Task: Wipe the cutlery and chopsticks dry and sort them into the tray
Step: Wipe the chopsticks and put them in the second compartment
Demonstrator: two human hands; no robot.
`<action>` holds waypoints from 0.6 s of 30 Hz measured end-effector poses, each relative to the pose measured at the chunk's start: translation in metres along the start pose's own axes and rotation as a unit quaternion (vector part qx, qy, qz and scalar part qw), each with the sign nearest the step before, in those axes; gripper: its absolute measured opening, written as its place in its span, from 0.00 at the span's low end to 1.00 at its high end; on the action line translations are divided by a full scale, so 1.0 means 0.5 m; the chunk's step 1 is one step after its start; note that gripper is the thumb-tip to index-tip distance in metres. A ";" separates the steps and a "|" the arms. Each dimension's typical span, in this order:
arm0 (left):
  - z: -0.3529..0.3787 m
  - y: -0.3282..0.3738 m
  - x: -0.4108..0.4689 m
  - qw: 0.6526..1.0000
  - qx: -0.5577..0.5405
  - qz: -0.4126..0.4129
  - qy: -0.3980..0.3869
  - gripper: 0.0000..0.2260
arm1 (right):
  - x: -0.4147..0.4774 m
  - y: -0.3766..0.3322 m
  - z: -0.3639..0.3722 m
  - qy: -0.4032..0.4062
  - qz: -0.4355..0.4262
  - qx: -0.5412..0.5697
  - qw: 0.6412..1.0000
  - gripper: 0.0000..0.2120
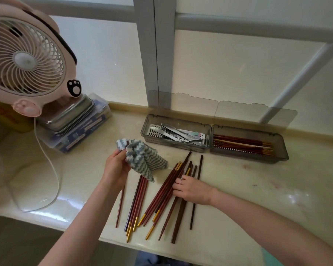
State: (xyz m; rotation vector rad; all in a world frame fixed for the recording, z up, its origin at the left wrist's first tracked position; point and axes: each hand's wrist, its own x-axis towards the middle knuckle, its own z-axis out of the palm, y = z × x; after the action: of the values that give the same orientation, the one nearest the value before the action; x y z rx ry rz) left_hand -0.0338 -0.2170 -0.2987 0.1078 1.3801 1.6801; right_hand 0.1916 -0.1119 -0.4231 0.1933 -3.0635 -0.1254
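The pale bench (238, 189) was glossy. The left hand (116, 167) pinched the cloth (142, 158); the right hand (192, 189) lay open, holding nothing, on loose chopsticks (161, 198) that reached the front edge and could roll off.

1. Your left hand (116, 166) grips a cloth (142, 157) with a blue-grey and white zigzag pattern.
2. The loose chopsticks (161, 196) on the tabletop (258, 198) are reddish-brown; several carry gold ends, and a few are darker brown.
3. The tabletop is glossy pale cream.
4. The tray (213, 139) is translucent smoke-grey.
5. The cutlery (178, 134) inside is silver.
6. The fan (27, 60) is pale pink with a black-and-white paw mark.
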 end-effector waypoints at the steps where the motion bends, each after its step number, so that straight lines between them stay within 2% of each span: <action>1: -0.003 0.000 0.000 1.000 0.000 0.000 0.000 0.09 | -0.001 0.001 -0.003 0.001 0.004 -0.002 1.000 0.09; 4: -0.010 -0.001 0.000 1.000 -0.002 0.003 -0.002 0.09 | -0.002 0.007 -0.019 0.040 0.018 -0.007 0.999 0.09; 7: -0.013 0.000 0.001 1.000 -0.021 0.003 0.001 0.09 | 0.016 -0.004 -0.057 0.133 0.055 0.053 0.988 0.06; 9: -0.014 0.003 0.005 0.999 -0.044 0.004 0.012 0.09 | 0.042 -0.032 -0.089 0.186 0.115 0.137 0.966 0.05; 11: -0.026 0.010 0.011 0.997 -0.066 0.016 0.034 0.08 | 0.084 -0.074 -0.113 0.155 0.242 0.272 0.918 0.04; 12: -0.031 0.012 0.018 0.996 -0.073 0.023 0.047 0.08 | 0.103 -0.090 -0.120 0.102 0.326 0.366 0.866 0.04; 13: -0.037 0.014 0.023 0.995 -0.079 0.026 0.060 0.08 | 0.121 -0.103 -0.119 0.055 0.409 0.471 0.779 0.04; 15: -0.050 0.012 0.037 0.993 -0.084 0.026 0.080 0.07 | 0.147 -0.111 -0.110 0.020 0.543 0.628 0.557 0.08; 16: -0.059 0.011 0.044 0.993 -0.080 0.026 0.087 0.07 | 0.158 -0.112 -0.105 0.021 0.581 0.672 0.458 0.11; 17: -0.068 0.009 0.050 0.992 -0.078 0.027 0.092 0.07 | 0.167 -0.111 -0.099 0.033 0.604 0.698 0.384 0.13; 18: -0.075 0.007 0.055 0.992 -0.076 0.027 0.097 0.07 | 0.175 -0.110 -0.094 0.046 0.619 0.707 0.340 0.16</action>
State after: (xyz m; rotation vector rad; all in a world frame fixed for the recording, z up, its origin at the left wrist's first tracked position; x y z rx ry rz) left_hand -0.0731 -0.2249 -0.3223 -0.1078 1.3959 1.8747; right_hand 0.1153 -0.1811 -0.3753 -1.7445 -1.2410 2.1920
